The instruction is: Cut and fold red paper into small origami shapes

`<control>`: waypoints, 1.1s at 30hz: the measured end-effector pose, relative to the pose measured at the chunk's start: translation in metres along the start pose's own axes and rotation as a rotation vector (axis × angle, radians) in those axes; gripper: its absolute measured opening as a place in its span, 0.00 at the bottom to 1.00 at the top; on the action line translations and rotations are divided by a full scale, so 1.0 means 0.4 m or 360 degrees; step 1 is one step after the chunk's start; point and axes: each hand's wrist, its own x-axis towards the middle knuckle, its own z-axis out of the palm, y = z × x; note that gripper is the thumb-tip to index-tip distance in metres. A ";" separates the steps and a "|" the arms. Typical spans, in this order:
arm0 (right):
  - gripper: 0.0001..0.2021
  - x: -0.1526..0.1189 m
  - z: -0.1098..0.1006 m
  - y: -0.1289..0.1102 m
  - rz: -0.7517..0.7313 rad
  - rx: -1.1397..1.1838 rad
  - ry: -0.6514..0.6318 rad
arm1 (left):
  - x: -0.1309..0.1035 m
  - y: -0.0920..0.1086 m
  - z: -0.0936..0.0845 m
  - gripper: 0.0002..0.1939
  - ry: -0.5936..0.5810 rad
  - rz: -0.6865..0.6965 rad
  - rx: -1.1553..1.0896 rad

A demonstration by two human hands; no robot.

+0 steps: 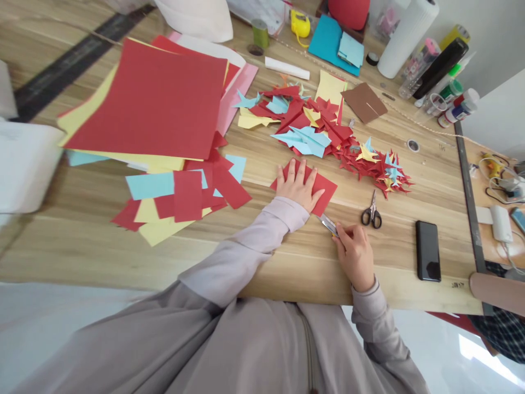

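Observation:
My left hand (298,186) lies flat with spread fingers on a piece of red paper (327,189), pressing it against the wooden table. In my right hand (356,254) is a utility knife (328,224); its metal blade points up and left at the paper's lower corner. My fingers cover most of the knife's handle. A small pair of scissors (372,214) with black handles lies just beyond my right hand. Past the red paper rests a pile of folded red, blue and yellow paper pieces (303,139).
Large red sheets (151,101) are stacked at the left, with loose paper cuttings (187,197) in front. A black phone (427,250) lies at the right. Along the back are a yellow tape measure (300,24), a white roll (408,38) and several bottles (458,108).

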 end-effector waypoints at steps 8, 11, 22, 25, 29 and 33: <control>0.16 0.003 -0.003 -0.008 0.0088 -0.0012 0.0019 | 0.017 -0.043 -0.033 0.24 -0.0047 0.0019 -0.0056; 0.16 0.008 -0.003 0.004 0.0076 -0.0014 0.0040 | 0.021 -0.083 -0.045 0.23 -0.0119 0.0184 -0.0053; 0.15 0.050 0.002 -0.001 0.0017 -0.0028 0.0061 | 0.019 -0.129 0.000 0.24 -0.0030 0.0472 -0.0002; 0.15 0.054 0.003 -0.006 -0.0013 -0.0044 0.0051 | 0.019 -0.130 -0.002 0.24 -0.0018 0.0479 0.0014; 0.15 0.047 0.005 -0.005 -0.0032 -0.0024 0.0066 | 0.019 -0.128 -0.004 0.23 -0.0016 0.0467 0.0010; 0.15 0.037 0.008 -0.005 -0.0036 -0.0010 0.0098 | 0.019 -0.127 -0.004 0.23 -0.0004 0.0473 -0.0011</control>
